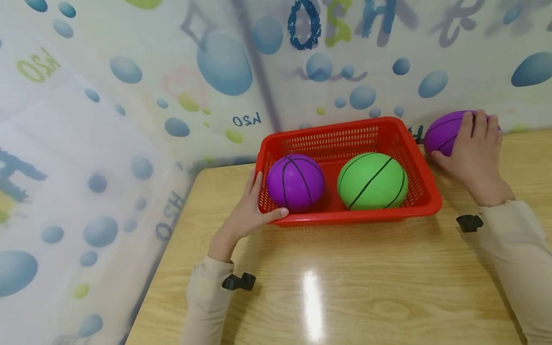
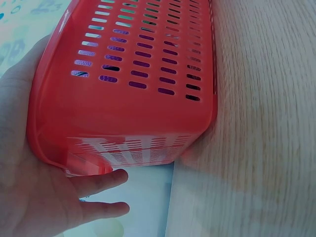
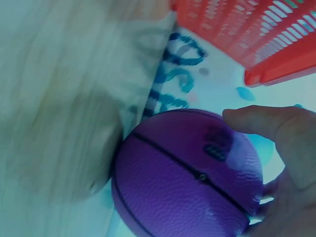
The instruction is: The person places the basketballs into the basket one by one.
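Observation:
My left hand [image 1: 246,213] grips the left end of a red plastic basket [image 1: 345,218], its thumb over the front rim and its fingers along the outer side. In the left wrist view the slotted basket wall [image 2: 123,108] stands on the wood. Inside the basket lie a purple ball [image 1: 295,183] on the left and a green ball [image 1: 373,182] on the right, both with black lines. Right of the basket, my right hand [image 1: 478,153] holds a second purple ball [image 3: 182,173], thumb on one side and fingers over the other. Part of that ball is hidden by the hand.
The wooden table [image 1: 345,287] runs up to a pale wall covering [image 1: 142,120] printed with blue and green spots and letters. The basket and the right ball are close to that wall. A black strap [image 1: 239,281] is on the left sleeve, another [image 1: 470,223] on the right.

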Tool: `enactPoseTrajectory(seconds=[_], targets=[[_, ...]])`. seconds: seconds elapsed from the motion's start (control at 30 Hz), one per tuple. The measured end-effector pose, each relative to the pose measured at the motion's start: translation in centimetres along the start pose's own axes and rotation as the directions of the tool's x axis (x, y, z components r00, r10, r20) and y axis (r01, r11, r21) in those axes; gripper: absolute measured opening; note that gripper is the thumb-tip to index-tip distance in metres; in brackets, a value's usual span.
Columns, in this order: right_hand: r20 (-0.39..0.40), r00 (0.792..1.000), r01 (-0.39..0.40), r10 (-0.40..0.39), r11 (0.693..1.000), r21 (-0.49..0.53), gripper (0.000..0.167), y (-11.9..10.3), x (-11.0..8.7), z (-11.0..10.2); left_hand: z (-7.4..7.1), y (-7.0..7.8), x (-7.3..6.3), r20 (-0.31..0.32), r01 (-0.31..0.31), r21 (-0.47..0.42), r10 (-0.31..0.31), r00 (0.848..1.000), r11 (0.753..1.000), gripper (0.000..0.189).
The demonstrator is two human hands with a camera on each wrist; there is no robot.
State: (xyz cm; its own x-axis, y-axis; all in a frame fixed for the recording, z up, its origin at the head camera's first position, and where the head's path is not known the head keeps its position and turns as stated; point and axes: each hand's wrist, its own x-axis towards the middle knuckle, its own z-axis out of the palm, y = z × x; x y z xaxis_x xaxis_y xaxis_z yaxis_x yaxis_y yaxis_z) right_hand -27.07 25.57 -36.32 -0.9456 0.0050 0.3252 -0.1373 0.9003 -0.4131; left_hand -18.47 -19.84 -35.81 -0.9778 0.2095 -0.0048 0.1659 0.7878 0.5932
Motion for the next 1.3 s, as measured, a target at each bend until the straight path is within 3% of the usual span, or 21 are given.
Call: enactPoseTrajectory(seconds=[0.23,0.47,0.73,1.0,1.3], targets=[[-0.037,0.999,-0.024,0.023,1.000,-0.017,0.101,1.0,0.0,0.3,0.0,0.2,0.1,0.001,0.008,-0.005,-0.008,1.000,1.000,0.113],[-0.011,0.995,-0.096,0.096,0.995,-0.033,0.108,1.6,0.0,0.6,0.0,0.1,-0.1,-0.002,0.006,-0.015,-0.006,1.000,1.000,0.112],[-0.012,0.994,-0.110,0.110,0.993,-0.039,0.113,2.0,0.1,0.7,0.0,0.1,0.0,0.000,0.002,-0.012,-0.002,1.000,1.000,0.111],[-0.001,0.983,-0.181,0.181,0.983,-0.039,0.119,2.2,-0.1,0.5,-0.1,0.1,0.2,-0.003,-0.005,-0.003,0.005,1.000,1.000,0.111],[-0.036,0.985,-0.171,0.170,0.985,-0.022,0.117,2.4,-0.1,0.6,0.1,0.0,0.1,-0.006,0.003,-0.009,-0.003,1.000,1.000,0.111]])
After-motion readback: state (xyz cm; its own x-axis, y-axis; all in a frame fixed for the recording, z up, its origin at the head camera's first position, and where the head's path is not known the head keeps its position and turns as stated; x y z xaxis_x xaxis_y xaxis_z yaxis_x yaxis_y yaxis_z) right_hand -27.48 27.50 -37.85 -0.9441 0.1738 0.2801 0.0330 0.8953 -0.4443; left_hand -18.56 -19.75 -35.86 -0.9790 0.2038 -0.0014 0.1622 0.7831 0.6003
